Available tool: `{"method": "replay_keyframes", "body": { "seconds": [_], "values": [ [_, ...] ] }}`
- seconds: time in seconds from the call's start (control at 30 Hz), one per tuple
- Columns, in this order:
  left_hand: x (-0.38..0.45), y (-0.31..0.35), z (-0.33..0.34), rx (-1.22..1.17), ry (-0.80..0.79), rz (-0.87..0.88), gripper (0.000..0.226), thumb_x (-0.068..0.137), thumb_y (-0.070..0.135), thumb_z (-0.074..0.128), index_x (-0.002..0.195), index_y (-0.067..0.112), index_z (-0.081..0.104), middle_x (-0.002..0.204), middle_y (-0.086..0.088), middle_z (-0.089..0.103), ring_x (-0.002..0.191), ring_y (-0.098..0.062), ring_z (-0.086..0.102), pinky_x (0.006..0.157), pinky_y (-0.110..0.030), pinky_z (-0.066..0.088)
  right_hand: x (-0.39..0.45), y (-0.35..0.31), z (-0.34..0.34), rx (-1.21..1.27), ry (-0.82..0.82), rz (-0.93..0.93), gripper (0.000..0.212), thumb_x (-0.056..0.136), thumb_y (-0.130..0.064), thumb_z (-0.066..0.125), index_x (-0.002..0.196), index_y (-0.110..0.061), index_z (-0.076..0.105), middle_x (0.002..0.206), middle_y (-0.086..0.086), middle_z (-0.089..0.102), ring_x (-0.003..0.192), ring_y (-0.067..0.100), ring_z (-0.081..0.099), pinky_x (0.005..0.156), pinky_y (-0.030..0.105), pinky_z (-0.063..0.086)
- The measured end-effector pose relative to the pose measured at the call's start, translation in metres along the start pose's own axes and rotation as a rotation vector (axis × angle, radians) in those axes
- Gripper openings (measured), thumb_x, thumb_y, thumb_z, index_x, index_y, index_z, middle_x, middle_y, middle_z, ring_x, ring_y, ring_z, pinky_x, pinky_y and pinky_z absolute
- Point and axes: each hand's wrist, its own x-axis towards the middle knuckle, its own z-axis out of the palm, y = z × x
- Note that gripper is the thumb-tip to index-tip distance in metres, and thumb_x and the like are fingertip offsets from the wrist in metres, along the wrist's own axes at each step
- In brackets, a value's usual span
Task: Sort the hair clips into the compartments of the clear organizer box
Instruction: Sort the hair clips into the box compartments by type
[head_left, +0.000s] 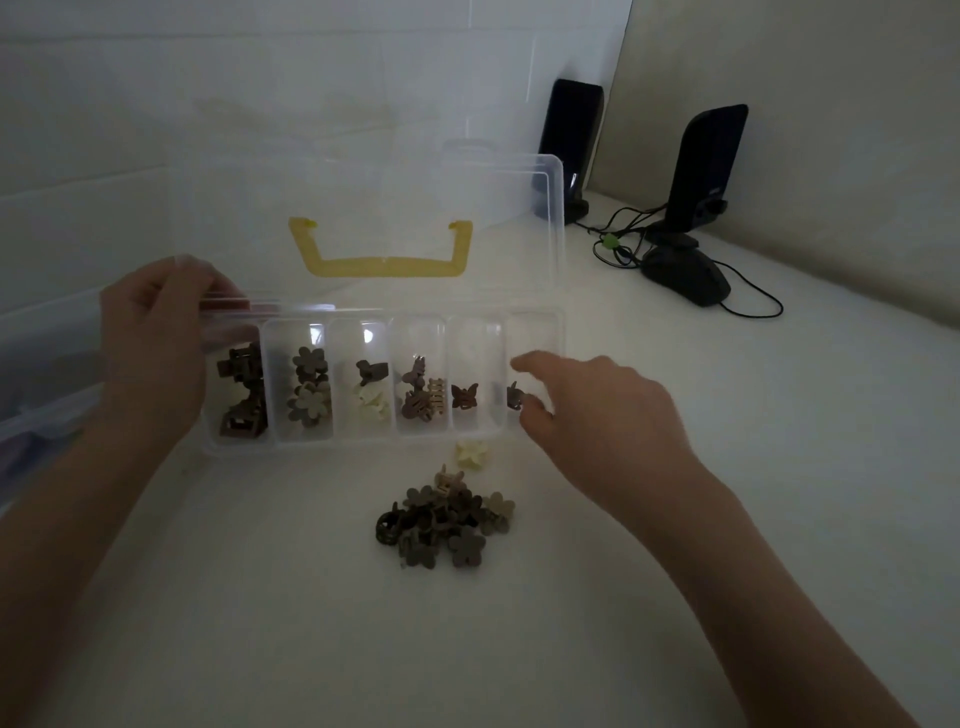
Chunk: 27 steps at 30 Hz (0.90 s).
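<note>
Right hand (597, 410) over the far-right compartment of the clear box (384, 436), thumb and finger pinching a small brown clip (516, 397). Left hand (153, 348) grips the box's left end, fingers curled over the rim. Lid (374, 228) up, yellow handle (382, 252). Unsorted clip pile (441, 525) on the white surface (260, 623) just in front. Two black speakers (704, 171) and a mouse (685, 275) back right by the wall.

Brown clip (516, 396) half behind right hand (597, 410)
</note>
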Motion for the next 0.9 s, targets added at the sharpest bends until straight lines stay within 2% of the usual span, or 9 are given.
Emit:
{"method": "replay_keyframes", "body": {
  "seconds": [0.07, 0.13, 0.23, 0.37, 0.53, 0.6, 0.73, 0.8, 0.9],
  "values": [
    [-0.002, 0.0, 0.004, 0.097, 0.013, 0.06, 0.046, 0.093, 0.007, 0.037, 0.055, 0.026, 0.055, 0.049, 0.023, 0.057, 0.051, 0.011, 0.053, 0.047, -0.001, 0.037, 0.006, -0.003, 0.005, -0.065, -0.05, 0.019, 0.024, 0.095, -0.025, 0.042, 0.115, -0.026, 0.056, 0.096, 0.001, 0.064, 0.083, 0.024, 0.06, 0.06, 0.029, 0.036],
    [-0.003, 0.002, 0.003, 0.151, 0.051, 0.105, 0.034, 0.09, 0.007, 0.038, 0.061, 0.019, 0.052, 0.049, 0.021, 0.056, 0.052, 0.009, 0.052, 0.05, -0.003, 0.037, 0.011, -0.003, 0.004, -0.067, -0.086, 0.032, 0.021, 0.094, -0.027, 0.046, 0.11, -0.026, 0.058, 0.096, 0.001, 0.063, 0.081, 0.023, 0.058, 0.061, 0.028, 0.036],
    [0.006, -0.007, 0.0, -0.01, 0.058, 0.042, 0.043, 0.084, 0.01, 0.042, 0.048, 0.027, 0.059, 0.046, 0.014, 0.054, 0.051, 0.001, 0.053, 0.057, -0.017, 0.049, 0.013, -0.002, 0.003, 0.02, -0.12, 0.062, 0.016, 0.091, -0.033, 0.05, 0.104, -0.029, 0.059, 0.086, -0.002, 0.058, 0.074, 0.02, 0.053, 0.059, 0.027, 0.034],
    [0.009, -0.008, 0.002, -0.106, 0.067, 0.008, 0.055, 0.088, 0.005, 0.041, 0.042, 0.029, 0.06, 0.043, 0.015, 0.054, 0.048, 0.001, 0.055, 0.048, -0.012, 0.05, 0.01, -0.001, 0.003, 0.045, -0.05, 0.107, 0.011, 0.089, -0.039, 0.052, 0.096, -0.032, 0.056, 0.077, -0.006, 0.053, 0.07, 0.017, 0.052, 0.056, 0.027, 0.033],
    [0.008, -0.005, 0.005, -0.081, 0.055, 0.017, 0.052, 0.09, 0.002, 0.039, 0.047, 0.024, 0.058, 0.041, 0.016, 0.054, 0.047, 0.003, 0.056, 0.043, -0.008, 0.045, -0.003, 0.005, -0.001, 0.088, 0.008, 0.047, 0.011, 0.085, -0.045, 0.057, 0.089, -0.035, 0.058, 0.065, -0.014, 0.051, 0.068, 0.011, 0.055, 0.055, 0.025, 0.035],
    [0.006, -0.003, 0.008, -0.054, 0.061, 0.037, 0.039, 0.091, 0.0, 0.038, 0.057, 0.012, 0.052, 0.039, 0.018, 0.053, 0.046, 0.004, 0.056, 0.042, -0.006, 0.041, -0.008, 0.007, -0.006, 0.086, 0.05, 0.039, 0.012, 0.084, -0.046, 0.058, 0.089, -0.035, 0.059, 0.062, -0.015, 0.049, 0.068, 0.012, 0.055, 0.055, 0.025, 0.036],
    [0.007, -0.004, 0.008, -0.067, 0.065, 0.032, 0.034, 0.091, 0.0, 0.039, 0.061, 0.011, 0.05, 0.039, 0.017, 0.053, 0.045, 0.003, 0.056, 0.041, -0.007, 0.041, -0.012, 0.005, -0.02, 0.191, 0.229, 0.007, 0.01, 0.085, -0.045, 0.059, 0.087, -0.035, 0.056, 0.047, -0.014, 0.039, 0.045, 0.006, 0.043, 0.045, 0.023, 0.025],
    [0.008, -0.006, 0.007, -0.077, 0.065, 0.017, 0.033, 0.092, 0.002, 0.04, 0.061, 0.01, 0.051, 0.04, 0.016, 0.054, 0.045, 0.002, 0.056, 0.041, -0.008, 0.042, -0.01, -0.005, -0.02, 0.249, 0.216, -0.09, 0.009, 0.085, -0.046, 0.058, 0.088, -0.038, 0.056, 0.044, -0.016, 0.036, 0.041, 0.004, 0.046, 0.043, 0.019, 0.027],
    [0.01, -0.008, 0.006, -0.084, 0.058, 0.014, 0.037, 0.091, 0.003, 0.041, 0.059, 0.013, 0.054, 0.041, 0.017, 0.055, 0.045, 0.002, 0.056, 0.041, -0.008, 0.042, -0.007, -0.019, -0.006, 0.152, 0.108, -0.168, 0.025, 0.087, -0.054, 0.052, 0.107, -0.039, 0.055, 0.056, -0.017, 0.046, 0.054, 0.003, 0.055, 0.052, 0.023, 0.042]
  ]
}}
